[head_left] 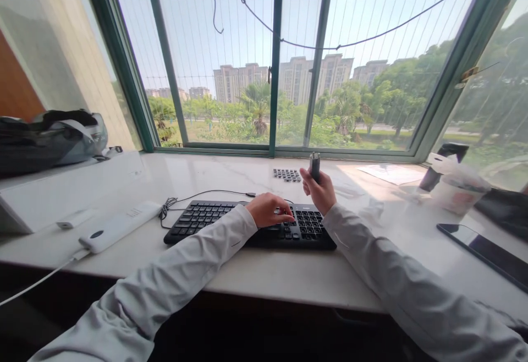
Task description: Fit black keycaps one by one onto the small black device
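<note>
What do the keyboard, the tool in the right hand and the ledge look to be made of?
Keyboard: black matte plastic, going by its dull, even keys.
Tool gripped in the right hand: dark, with a grey, possibly metal top; too small to be sure.
Ledge: pale polished stone, likely marble, with faint veining and window glare.
</note>
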A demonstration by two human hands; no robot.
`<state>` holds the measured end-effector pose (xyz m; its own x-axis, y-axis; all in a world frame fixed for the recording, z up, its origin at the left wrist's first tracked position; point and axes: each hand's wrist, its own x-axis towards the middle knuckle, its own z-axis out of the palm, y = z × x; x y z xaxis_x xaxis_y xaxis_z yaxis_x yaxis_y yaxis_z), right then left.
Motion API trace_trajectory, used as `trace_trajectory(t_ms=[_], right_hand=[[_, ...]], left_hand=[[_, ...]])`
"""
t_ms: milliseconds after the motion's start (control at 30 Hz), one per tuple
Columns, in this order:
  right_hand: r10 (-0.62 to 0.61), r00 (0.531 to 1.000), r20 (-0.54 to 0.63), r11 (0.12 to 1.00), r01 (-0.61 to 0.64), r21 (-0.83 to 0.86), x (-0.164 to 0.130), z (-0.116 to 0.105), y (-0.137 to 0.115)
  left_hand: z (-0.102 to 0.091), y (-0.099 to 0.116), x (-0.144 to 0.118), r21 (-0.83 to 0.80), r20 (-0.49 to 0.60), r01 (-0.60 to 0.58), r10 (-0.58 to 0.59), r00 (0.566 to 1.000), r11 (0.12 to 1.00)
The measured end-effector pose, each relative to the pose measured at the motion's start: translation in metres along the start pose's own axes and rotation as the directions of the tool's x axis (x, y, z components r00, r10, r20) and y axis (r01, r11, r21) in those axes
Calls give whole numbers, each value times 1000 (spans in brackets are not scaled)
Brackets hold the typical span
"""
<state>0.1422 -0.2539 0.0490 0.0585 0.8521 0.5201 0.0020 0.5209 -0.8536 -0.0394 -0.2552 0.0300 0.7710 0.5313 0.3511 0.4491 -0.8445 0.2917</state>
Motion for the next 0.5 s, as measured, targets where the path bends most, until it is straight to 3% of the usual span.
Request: trace_trajectory(t_ms=[133, 300, 400, 500], right_hand=[[87, 996, 5, 953, -85, 290, -19, 9, -9], [247, 967, -59, 820, -176, 545, -42, 12, -11], [331, 944, 2, 749, -264, 608, -53, 15, -9], [342, 937, 69, 749, -316, 582, -60, 19, -5]], left_hand=[[6, 1, -2, -128, 68, -2, 11, 998, 992], [7, 10, -5, -210, 86, -3, 21, 996, 978], [7, 15, -5, -249, 96, 28, -4, 995, 968], [9, 16, -5, -296, 96, 90, -64, 993, 951]])
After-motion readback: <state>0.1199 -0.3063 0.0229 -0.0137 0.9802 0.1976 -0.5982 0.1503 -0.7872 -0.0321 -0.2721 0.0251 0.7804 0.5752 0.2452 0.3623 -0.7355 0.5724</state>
